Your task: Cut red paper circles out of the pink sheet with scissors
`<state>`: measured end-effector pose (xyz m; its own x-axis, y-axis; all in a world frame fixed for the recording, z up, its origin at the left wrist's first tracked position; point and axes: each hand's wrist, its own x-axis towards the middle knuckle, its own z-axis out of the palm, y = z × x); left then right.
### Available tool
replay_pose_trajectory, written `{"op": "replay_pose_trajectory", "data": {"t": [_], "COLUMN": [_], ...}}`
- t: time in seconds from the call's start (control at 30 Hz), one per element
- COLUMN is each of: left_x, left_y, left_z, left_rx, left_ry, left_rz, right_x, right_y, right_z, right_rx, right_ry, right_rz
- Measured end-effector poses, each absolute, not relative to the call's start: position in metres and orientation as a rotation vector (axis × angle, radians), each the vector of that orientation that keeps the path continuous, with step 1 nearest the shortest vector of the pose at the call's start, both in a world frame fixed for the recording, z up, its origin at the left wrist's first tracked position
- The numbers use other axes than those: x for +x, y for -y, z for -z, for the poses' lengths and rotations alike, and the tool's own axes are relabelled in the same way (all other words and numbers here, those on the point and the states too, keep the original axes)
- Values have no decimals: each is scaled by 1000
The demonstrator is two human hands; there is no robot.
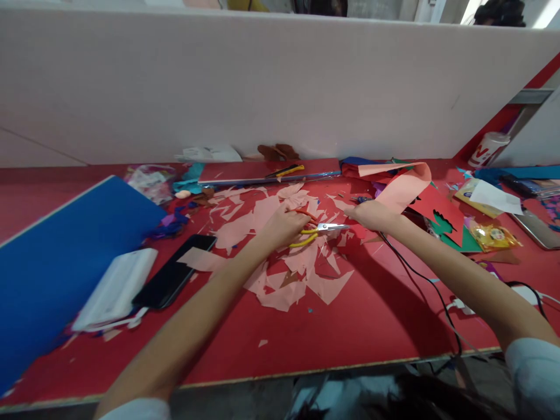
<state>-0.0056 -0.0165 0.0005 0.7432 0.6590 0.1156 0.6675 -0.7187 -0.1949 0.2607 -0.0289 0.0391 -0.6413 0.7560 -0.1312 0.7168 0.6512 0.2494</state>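
Note:
My left hand [284, 227] grips a pair of yellow-handled scissors [312, 234], with the steel blades pointing right toward my right hand [371, 214]. That hand lies at the near end of a curled pink paper strip [405, 189] and appears to hold it. The blades stay just short of my right fingers. Pink paper scraps [284, 291] lie scattered under both hands on the red table [371, 326].
A blue board [65, 256], a white box [116, 289] and a black smartphone [175, 271] lie to the left. Green and red paper [441, 224], a yellow packet [494, 238] and a black cable [420, 280] lie right. A white partition [262, 87] backs the table.

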Motion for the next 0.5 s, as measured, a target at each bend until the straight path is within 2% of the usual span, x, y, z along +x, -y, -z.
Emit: {"op": "replay_pose_trajectory", "data": {"t": [0.23, 0.5], "left_x": [-10, -17], "left_y": [20, 18], "left_z": [6, 0], "left_rx": [-2784, -2812], "left_ry": [1248, 1492], "left_rz": [-14, -182], "right_x": [270, 276], "right_y": [18, 15], "right_z": [-34, -32], "right_rx": [1392, 1593], "right_ry": [-2682, -2971], "right_rz": [-101, 504]}}
